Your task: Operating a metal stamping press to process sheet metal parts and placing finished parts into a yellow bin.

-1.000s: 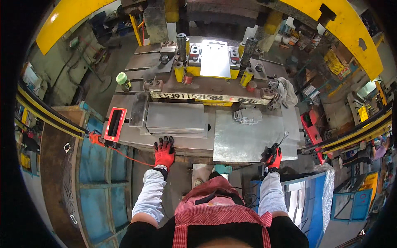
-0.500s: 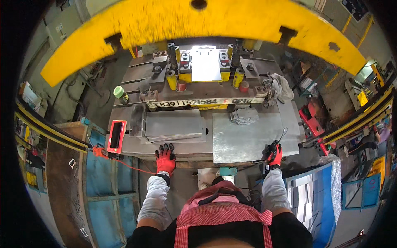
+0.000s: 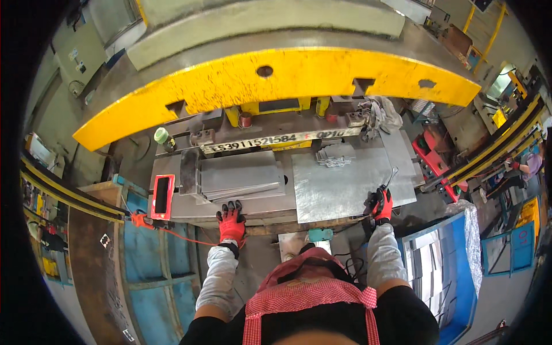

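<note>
My left hand [image 3: 232, 223], in a red glove with dark fingertips, lies on the front edge of the press table with its fingers spread. Just beyond it is a stack of flat grey metal sheets [image 3: 238, 172]. My right hand [image 3: 382, 206], gloved alike, is closed around a thin metal tool [image 3: 393, 173] with a loop-like tip pointing away from me. This hand is at the right front edge of a wide, shiny metal plate [image 3: 345, 192]. Several small shaped metal parts [image 3: 335, 155] lie piled at the plate's far side. The press's yellow beam [image 3: 276, 75] hangs low over the die area and hides most of it.
A red-framed dark device [image 3: 163, 196] lies at the table's left, near a green-capped bottle [image 3: 161, 136]. Grey rags [image 3: 382, 115] sit at the back right. A blue bin [image 3: 463, 276] of metal pieces stands right of me. Another person [image 3: 532, 165] is at the far right.
The yellow press beam has come down toward the table, covering the die and the bright sheet on it. Both my hands have stayed nearly in place.
</note>
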Demonstrator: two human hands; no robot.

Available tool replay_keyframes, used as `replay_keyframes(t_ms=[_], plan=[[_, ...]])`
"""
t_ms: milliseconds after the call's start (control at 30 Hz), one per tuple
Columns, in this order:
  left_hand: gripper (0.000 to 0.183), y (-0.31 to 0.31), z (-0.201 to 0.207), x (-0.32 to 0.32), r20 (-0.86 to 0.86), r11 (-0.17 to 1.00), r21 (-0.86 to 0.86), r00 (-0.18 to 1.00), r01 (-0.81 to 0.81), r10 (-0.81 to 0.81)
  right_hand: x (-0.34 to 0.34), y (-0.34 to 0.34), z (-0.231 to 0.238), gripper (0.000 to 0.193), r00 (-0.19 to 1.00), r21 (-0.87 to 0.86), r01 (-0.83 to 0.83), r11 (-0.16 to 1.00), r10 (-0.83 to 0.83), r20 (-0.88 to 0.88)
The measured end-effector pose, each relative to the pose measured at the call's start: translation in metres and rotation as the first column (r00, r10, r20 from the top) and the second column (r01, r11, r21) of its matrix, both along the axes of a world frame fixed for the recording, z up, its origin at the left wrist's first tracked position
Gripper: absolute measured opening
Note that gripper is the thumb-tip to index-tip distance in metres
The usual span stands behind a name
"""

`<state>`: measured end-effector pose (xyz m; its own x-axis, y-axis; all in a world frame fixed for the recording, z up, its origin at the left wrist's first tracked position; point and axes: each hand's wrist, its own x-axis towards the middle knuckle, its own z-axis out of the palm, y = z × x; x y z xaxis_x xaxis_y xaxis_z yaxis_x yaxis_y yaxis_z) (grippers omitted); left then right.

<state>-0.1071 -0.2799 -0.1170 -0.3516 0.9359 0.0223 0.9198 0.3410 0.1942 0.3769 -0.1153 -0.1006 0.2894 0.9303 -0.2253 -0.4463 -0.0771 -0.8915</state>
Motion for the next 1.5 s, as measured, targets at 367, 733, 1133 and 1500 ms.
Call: replay_keyframes(t_ms=[367,733,1133,1500], plan=[[0.051,-0.004,0.002,-0.001,0.101,0.997,-0.064,0.995,0.031,-0.024,0.008,0.004,-0.018,0.016,0.999,0.008,0.041,0.999,-0.042,0.029],[0.052,0.007,0.07,0.017,0.22,0.89,-0.439,0.946,-0.123,0.239,-0.044,0.011,0.094,0.042,0.94,0.123,-0.301,0.946,0.272,0.205],[0.036,0.25,0.183,0.116,0.836,0.979,0.169,-0.51,-0.115,-0.204,-0.232,0.277,0.189,0.02,0.397,0.254,-0.918,0.306,0.672,0.625],[0.028,0.301,0.151,0.076,0.729,0.884,0.139,-0.559,-0.446,-0.396,-0.057,0.059,0.139,0.041,0.741,0.139,-0.671,0.728,0.659,0.13]])
